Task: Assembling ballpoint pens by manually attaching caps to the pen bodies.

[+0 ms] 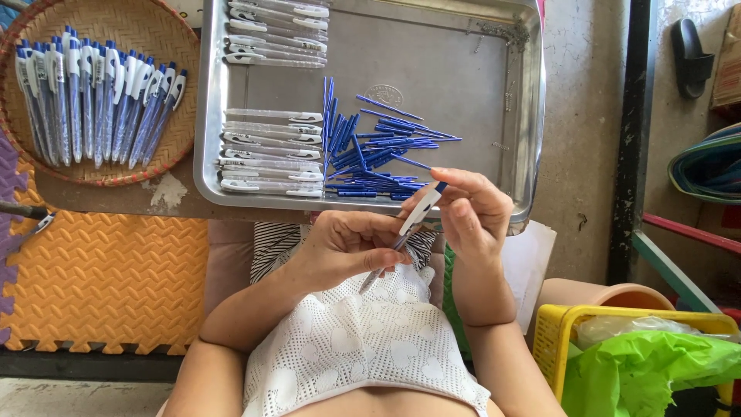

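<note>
Both hands, left hand [347, 245] and right hand [471, 210], pinch one white-and-blue plastic pen [407, 230] above the lap. Beyond sits a steel tray [432, 58] of blue refills [370, 150] and clear barrels [270, 150]; left, a woven basket [147, 23] holds finished pens [93, 96].

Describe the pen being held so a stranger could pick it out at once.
Start at the metal tray holding loose blue refills and rows of clear pen barrels. Just below its near edge, the left hand and right hand meet on one pen. It alone is off every surface, tilted.

Bare arms — white openwork knit top [363, 347].
</note>
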